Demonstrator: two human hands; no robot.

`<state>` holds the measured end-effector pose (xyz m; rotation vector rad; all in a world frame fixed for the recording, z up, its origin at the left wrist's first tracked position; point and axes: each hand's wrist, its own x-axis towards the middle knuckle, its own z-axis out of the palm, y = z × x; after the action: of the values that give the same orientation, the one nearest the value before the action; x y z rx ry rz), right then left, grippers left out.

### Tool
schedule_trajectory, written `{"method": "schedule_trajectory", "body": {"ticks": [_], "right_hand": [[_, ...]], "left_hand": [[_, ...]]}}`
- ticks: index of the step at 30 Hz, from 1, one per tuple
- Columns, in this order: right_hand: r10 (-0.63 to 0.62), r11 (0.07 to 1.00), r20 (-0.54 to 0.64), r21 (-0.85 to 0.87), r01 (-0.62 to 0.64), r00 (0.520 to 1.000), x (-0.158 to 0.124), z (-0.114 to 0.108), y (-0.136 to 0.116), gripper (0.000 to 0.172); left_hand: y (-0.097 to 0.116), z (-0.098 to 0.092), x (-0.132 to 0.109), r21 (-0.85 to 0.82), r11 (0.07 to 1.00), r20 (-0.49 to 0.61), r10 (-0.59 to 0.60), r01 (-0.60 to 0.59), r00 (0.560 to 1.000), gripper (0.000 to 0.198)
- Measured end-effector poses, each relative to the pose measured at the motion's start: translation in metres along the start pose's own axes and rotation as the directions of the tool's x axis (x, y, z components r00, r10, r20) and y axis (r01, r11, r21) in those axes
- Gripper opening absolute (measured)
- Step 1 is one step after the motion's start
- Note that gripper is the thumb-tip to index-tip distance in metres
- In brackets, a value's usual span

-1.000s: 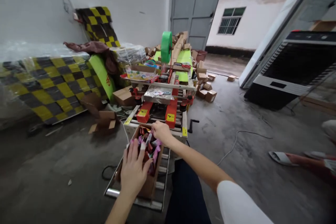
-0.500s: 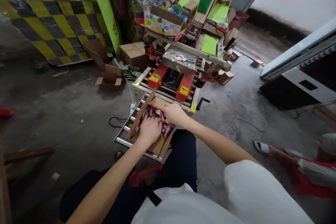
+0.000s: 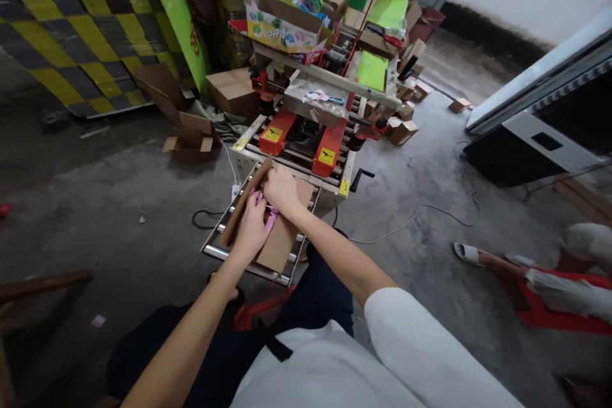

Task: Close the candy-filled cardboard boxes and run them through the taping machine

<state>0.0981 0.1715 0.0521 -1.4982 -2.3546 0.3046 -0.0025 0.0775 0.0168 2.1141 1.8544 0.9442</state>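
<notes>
A cardboard box (image 3: pixel 281 243) lies on the roller conveyor, its right flap folded down over part of the opening. The left flap (image 3: pixel 241 207) stands up at a slant. Between the flaps shows a strip of shiny pink-purple packets (image 3: pixel 271 219). My left hand (image 3: pixel 252 228) presses down on these packets with its fingers apart. At the far end of the box, my right hand (image 3: pixel 281 190) is closed with curled fingers, close to the left flap's top. Whatever it grips is hidden.
Past the box stands a carton sealing machine (image 3: pixel 306 143) with red side belts and a crank handle (image 3: pixel 362 178). A printed open carton (image 3: pixel 284 29) rests on top. Loose boxes (image 3: pixel 194 140) lie left. A cable (image 3: pixel 406 226) crosses the floor; another person's foot (image 3: pixel 468 254) is at right.
The right flap has come down over most of the packets. My right hand has shifted left along the far end, and my left hand has moved slightly left. The view has shifted a little.
</notes>
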Motion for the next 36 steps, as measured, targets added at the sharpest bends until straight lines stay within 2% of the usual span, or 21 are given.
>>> {"method": "schedule_trajectory", "body": {"ticks": [2,4,7,9,10,12,13,14,16,18,20,22,24,26,28,30,31,33,35,36], "right_hand": [[0.001,1.0,-0.026,0.006,-0.001,1.0,0.001,0.005,0.003,0.028],[-0.003,1.0,-0.044,-0.014,0.003,0.999,0.0,0.006,0.004,0.029],[-0.002,0.998,-0.059,-0.07,-0.002,0.998,-0.003,0.005,0.001,0.032],[-0.002,0.995,-0.079,-0.098,-0.006,0.997,-0.004,0.005,-0.002,0.035],[-0.005,0.994,-0.089,-0.109,-0.004,0.996,-0.005,0.006,-0.004,0.037],[-0.014,0.992,-0.099,-0.124,0.002,0.995,-0.005,0.008,-0.006,0.039],[-0.018,0.992,-0.099,-0.126,0.005,0.995,-0.006,0.009,-0.007,0.04],[-0.018,0.992,-0.1,-0.123,0.005,0.995,-0.006,0.009,-0.007,0.04],[0.002,0.997,-0.116,-0.082,-0.012,0.993,-0.008,0.01,-0.005,0.038],[0.07,0.997,-0.154,0.027,-0.067,0.986,-0.009,0.011,0.0,0.036],[0.187,0.969,-0.207,0.201,-0.145,0.96,-0.008,0.011,0.006,0.036],[0.3,0.904,-0.247,0.381,-0.193,0.921,-0.004,0.012,0.013,0.039],[0.385,0.832,-0.266,0.515,-0.207,0.884,0.003,0.013,0.02,0.046],[0.461,0.756,-0.252,0.615,-0.227,0.851,0.01,0.013,0.026,0.052],[0.511,0.675,-0.226,0.702,-0.225,0.829,0.012,0.013,0.032,0.058],[0.513,0.629,-0.216,0.753,-0.193,0.831,0.0,0.012,0.037,0.063],[0.493,0.637,-0.224,0.751,-0.173,0.841,-0.012,0.013,0.039,0.065],[0.413,0.713,-0.241,0.685,-0.148,0.878,-0.048,0.015,0.038,0.063],[0.251,0.814,-0.222,0.574,-0.082,0.942,-0.09,0.018,0.029,0.063],[0.144,0.853,-0.192,0.522,-0.024,0.971,-0.109,0.019,0.022,0.071]], "left_hand": [[0.001,-0.007,0.001,-0.038,0.998,0.085,0.042,-0.039,0.995,0.048],[0.011,-0.02,-0.005,-0.065,0.998,0.167,0.037,-0.027,0.985,0.056],[0.035,-0.058,-0.022,-0.07,0.998,0.187,0.012,0.001,0.982,0.052],[0.048,-0.089,-0.026,-0.067,0.998,0.118,0.025,-0.017,0.993,0.044],[0.05,-0.102,-0.021,-0.064,0.998,0.046,0.02,-0.017,0.999,0.04],[0.042,-0.117,-0.002,-0.078,0.997,-0.117,-0.027,0.018,0.993,0.038],[0.033,-0.116,0.012,-0.111,0.993,-0.17,-0.068,0.049,0.983,0.041],[0.023,-0.11,0.028,-0.165,0.983,-0.173,-0.111,0.082,0.979,0.045],[0.005,-0.084,0.056,-0.325,0.928,-0.008,-0.193,0.18,0.981,0.054],[-0.004,-0.051,0.073,-0.434,0.861,0.196,-0.196,0.264,0.961,0.06],[-0.003,-0.023,0.072,-0.417,0.864,0.296,-0.166,0.283,0.941,0.063],[0.008,-0.006,0.056,-0.233,0.945,0.312,-0.149,0.228,0.938,0.063],[0.023,0.0,0.034,0.058,0.992,0.301,-0.127,0.115,0.945,0.063],[0.038,0.001,0.017,0.299,0.954,0.301,-0.095,0.001,0.949,0.065],[0.049,-0.001,0.008,0.426,0.903,0.311,-0.08,-0.064,0.947,0.068],[0.055,-0.003,0.006,0.483,0.872,0.329,-0.092,-0.083,0.94,0.072],[0.056,-0.004,0.007,0.493,0.866,0.338,-0.099,-0.086,0.936,0.075],[0.054,-0.005,0.012,0.48,0.874,0.366,-0.118,-0.078,0.923,0.074],[0.049,-0.005,0.02,0.419,0.906,0.42,-0.147,-0.048,0.896,0.067],[0.046,-0.006,0.025,0.375,0.927,0.445,-0.162,-0.018,0.881,0.064]]}}
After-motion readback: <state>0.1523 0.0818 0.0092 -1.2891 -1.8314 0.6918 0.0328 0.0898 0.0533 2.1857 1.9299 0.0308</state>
